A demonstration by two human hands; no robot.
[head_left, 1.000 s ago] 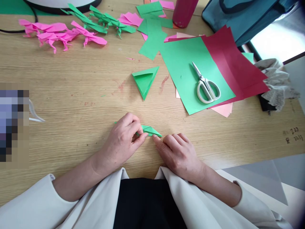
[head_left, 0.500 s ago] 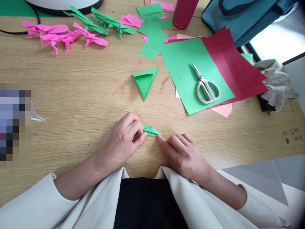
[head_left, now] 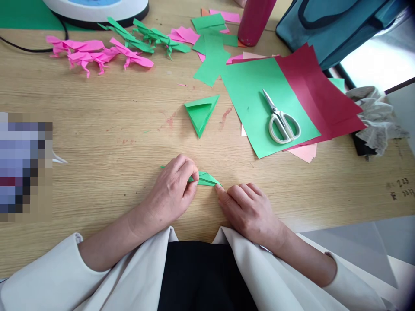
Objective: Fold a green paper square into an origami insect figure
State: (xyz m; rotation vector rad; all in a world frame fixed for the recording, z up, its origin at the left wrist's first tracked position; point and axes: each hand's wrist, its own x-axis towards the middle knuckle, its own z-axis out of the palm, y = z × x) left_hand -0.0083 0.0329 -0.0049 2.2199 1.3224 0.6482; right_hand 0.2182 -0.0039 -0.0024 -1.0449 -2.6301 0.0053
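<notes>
A narrow folded piece of green paper [head_left: 208, 178] lies on the wooden table close to my body, its pointed end toward the right. My left hand [head_left: 175, 186] is closed over its middle and left part, with thumb and forefinger pinched on it; a thin green tip shows beyond the knuckles. At the pointed right end, my right hand [head_left: 248, 209] presses the paper with a fingertip, its other fingers curled in. Beyond the hands lies a green folded paper triangle [head_left: 201, 115].
White-handled scissors [head_left: 281, 123] lie on a green sheet [head_left: 249, 86] over dark red sheets [head_left: 319, 95]. Pink folded paper figures [head_left: 94, 56] and green ones [head_left: 152, 38] sit at the back left. A dark pink bottle [head_left: 256, 21] and a blue bag [head_left: 320, 26] stand behind.
The camera view has shifted slightly, so the table things appear a little lower and further right. Both hands stay on the folded green paper; the left fingers have moved only slightly.
</notes>
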